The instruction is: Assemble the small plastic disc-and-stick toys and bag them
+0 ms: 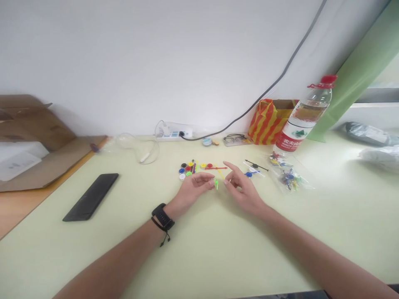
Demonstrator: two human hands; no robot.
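Pale green table (199, 257) carried coloured discs (188, 168), a phone (91, 196), a water bottle (304, 120). Left hand (193, 187) pinched a small green piece (216, 183); right hand (243, 190) lay loosely open just beside it.

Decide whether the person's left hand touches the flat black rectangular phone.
Apart. The head view shows bare pale green table between the left hand and the flat black phone.
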